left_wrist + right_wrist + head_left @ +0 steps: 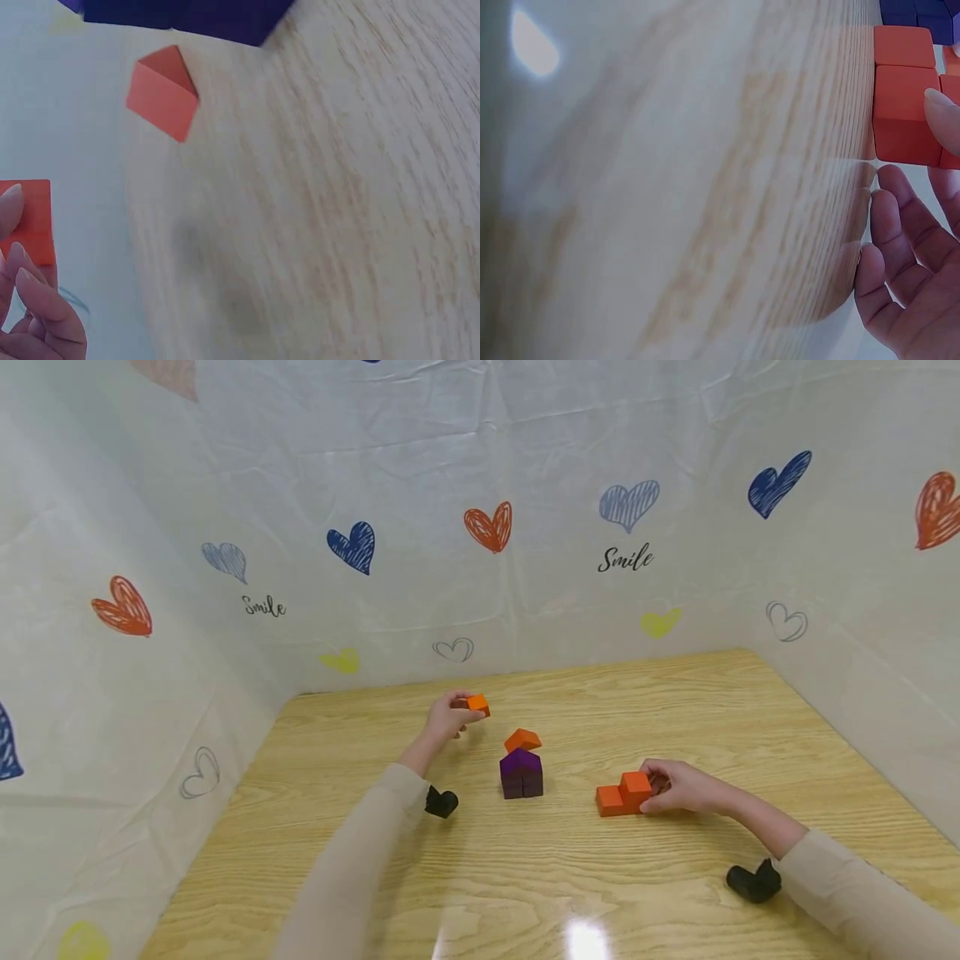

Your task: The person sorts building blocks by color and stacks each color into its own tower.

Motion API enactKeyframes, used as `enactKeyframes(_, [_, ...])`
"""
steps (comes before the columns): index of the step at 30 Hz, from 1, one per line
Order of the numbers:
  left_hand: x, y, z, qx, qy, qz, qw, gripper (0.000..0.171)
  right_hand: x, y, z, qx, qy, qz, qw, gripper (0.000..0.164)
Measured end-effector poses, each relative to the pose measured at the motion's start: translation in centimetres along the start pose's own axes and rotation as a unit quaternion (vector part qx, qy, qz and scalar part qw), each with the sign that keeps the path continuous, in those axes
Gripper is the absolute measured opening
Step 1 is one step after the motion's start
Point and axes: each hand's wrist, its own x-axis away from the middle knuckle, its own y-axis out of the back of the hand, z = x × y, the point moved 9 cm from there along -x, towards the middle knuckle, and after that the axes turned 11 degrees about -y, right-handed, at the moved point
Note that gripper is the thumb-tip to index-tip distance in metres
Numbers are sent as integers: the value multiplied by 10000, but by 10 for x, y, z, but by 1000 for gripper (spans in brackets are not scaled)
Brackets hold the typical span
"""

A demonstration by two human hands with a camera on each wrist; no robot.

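My left hand (446, 718) pinches an orange cube (478, 704) between thumb and fingers, above the far left of the table; the left wrist view shows this cube (37, 232) at its left edge. Orange blocks in a step shape (634, 787) stand at the right, one raised higher than its neighbour. Around the taller end, my right hand (686, 787) has its thumb on one side and fingers behind. In the right wrist view the thumb presses the orange block (904, 101). Between the hands stands a purple house-shaped block group (521, 777), with an orange wedge-shaped block (523, 740) behind it.
The wooden table (570, 868) meets a white curtain (555, 593) printed with hearts at the back and sides. A black wrist-worn piece (442, 802) juts from the left sleeve, another black piece (753, 882) from the right.
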Motion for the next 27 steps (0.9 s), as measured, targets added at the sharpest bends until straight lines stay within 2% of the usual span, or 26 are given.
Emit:
enactKeyframes(8, [6, 0, -23, -225, -231, 181, 9993, 43, -1, 1, -4, 10, -59, -34, 10000, 27])
enactKeyframes(14, [18, -7, -51, -449, -566, 290, 9970, 46, -1, 1, -3, -6, -68, -34, 10000, 28])
enactKeyframes(19, [29, -18, -72, -415, -747, 395, 9956, 43, -1, 1, -4, -6, -105, -42, 9999, 28])
enactKeyframes(27, [47, -44, -91, -606, -1137, 619, 9897, 38, -1, 1, -4, -44, -66, -1, 10000, 28])
